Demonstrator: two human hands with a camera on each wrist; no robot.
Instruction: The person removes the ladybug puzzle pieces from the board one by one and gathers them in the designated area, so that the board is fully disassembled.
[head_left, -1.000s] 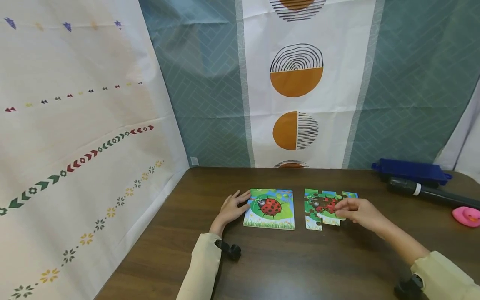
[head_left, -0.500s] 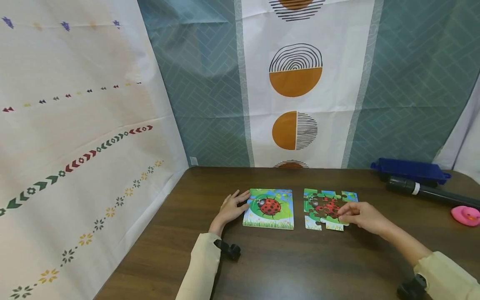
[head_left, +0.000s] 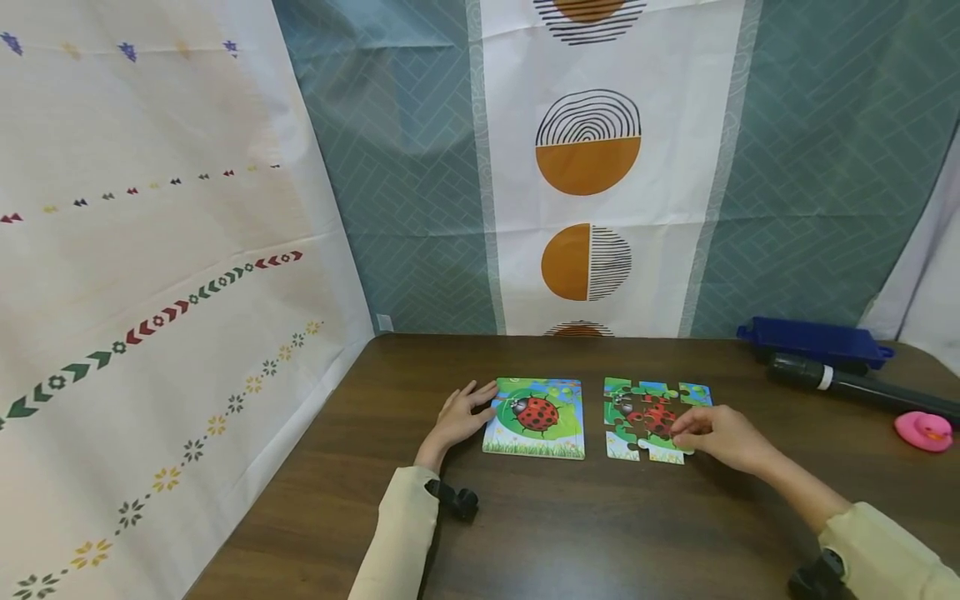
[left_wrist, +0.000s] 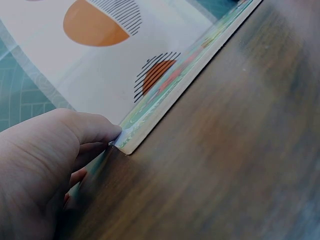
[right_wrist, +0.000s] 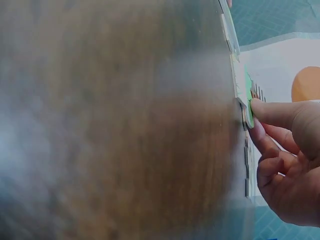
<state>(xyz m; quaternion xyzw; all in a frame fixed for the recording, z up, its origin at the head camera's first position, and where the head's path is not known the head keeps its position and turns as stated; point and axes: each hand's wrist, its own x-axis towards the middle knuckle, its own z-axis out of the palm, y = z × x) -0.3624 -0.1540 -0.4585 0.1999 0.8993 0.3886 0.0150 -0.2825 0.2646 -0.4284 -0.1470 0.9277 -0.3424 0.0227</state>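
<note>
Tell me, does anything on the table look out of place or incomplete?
The puzzle under the right hand is incomplete: a dark gap shows in its top edge, and its bottom edge is uneven. The board looks intact.

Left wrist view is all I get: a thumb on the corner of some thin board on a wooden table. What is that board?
Observer: It is a ladybug picture board; the left hand rests its fingers on the board's left edge.
Visitor: And the other hand?
Observer: The right hand pinches a green puzzle piece at the lower right of a partly joined ladybug puzzle, which lies beside the board.
Visitor: Is the puzzle finished?
Observer: No; its lower right corner is unfilled and bare table shows there.
Visitor: Anything else about?
Observer: A pink rubber duck sits far right, near a black tube and a blue case.
</note>
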